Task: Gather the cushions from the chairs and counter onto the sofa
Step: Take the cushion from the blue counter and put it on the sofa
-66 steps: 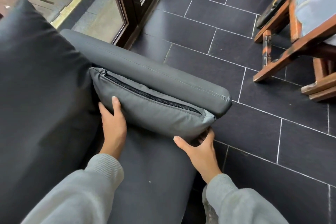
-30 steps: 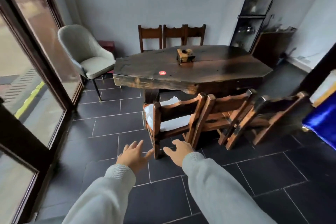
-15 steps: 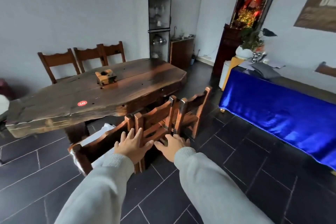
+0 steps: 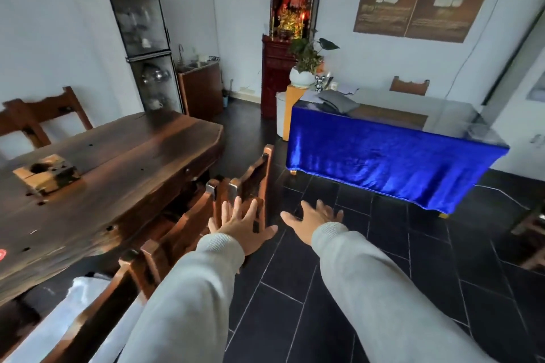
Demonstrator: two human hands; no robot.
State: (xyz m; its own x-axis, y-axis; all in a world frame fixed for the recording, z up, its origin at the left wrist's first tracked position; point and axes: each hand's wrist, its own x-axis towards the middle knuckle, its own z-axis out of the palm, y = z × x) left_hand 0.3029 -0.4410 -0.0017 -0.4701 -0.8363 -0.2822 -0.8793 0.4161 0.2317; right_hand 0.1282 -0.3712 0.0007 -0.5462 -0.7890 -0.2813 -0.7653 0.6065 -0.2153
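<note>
A long dark wooden table (image 4: 112, 162) fills the left, wooden chairs (image 4: 188, 233) tucked along its near side. Right of it stands a counter draped in blue cloth (image 4: 383, 162), a grey cushion (image 4: 337, 102) lying on its far left end (another pale cushion (image 4: 50, 330) sits on the nearest chair). Left hand (image 4: 240, 224) and right hand (image 4: 314, 216) reach forward, fingers spread, holding nothing.

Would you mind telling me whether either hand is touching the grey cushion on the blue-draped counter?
Apart. The head view shows both open hands, left hand and right hand, far short of the grey cushion, with dark floor between.
</note>
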